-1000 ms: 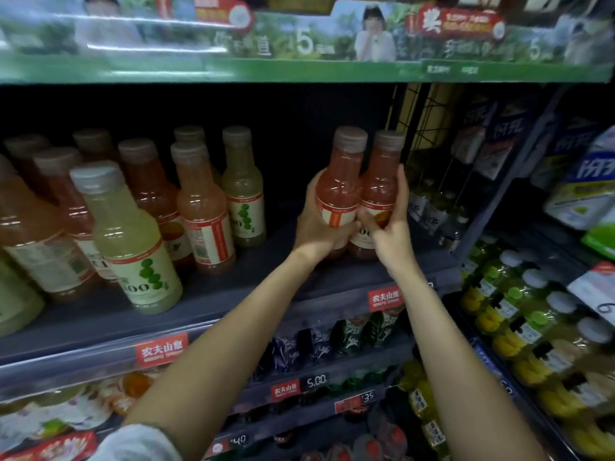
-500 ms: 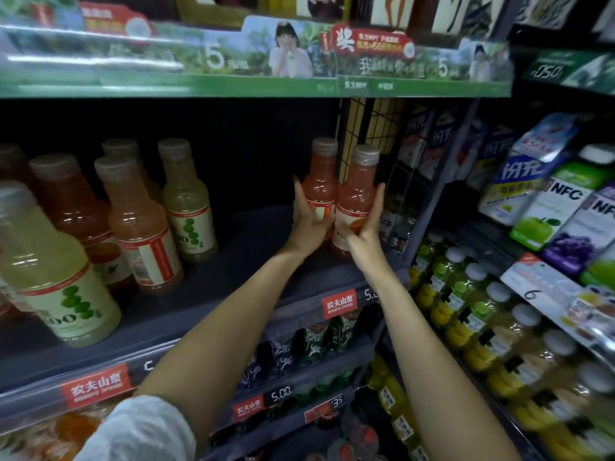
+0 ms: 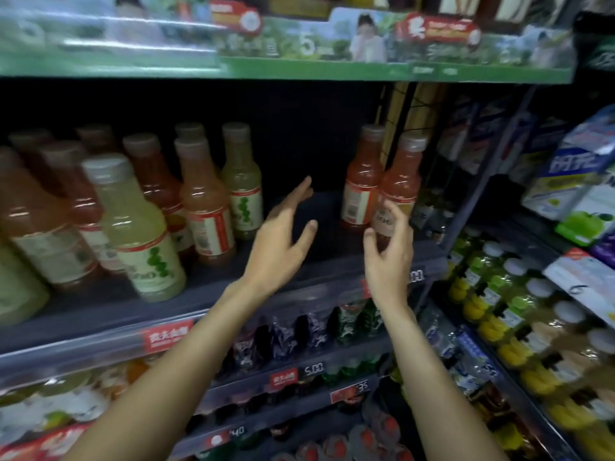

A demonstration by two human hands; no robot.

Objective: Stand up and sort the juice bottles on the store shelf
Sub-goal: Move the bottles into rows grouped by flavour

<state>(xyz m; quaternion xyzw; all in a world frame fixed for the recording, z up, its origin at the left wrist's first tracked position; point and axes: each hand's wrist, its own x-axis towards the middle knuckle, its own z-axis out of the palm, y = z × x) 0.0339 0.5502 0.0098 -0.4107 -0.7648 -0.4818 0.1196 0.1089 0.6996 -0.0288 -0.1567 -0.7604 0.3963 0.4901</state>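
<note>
shelf [image 3: 299, 294] | 2 red juice btls [image 3: 362, 181] upright, R end | hands off

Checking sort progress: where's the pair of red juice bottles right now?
Head view, right end of the dark shelf: the two red juice bottles stand upright together by the wire divider, just beyond the right hand.

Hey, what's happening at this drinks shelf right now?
A person is sorting juice bottles on a store shelf. Two orange-red bottles stand upright together at the shelf's right end. The right hand hovers open just in front of them; the left hand is open over the empty middle, holding nothing.
</note>
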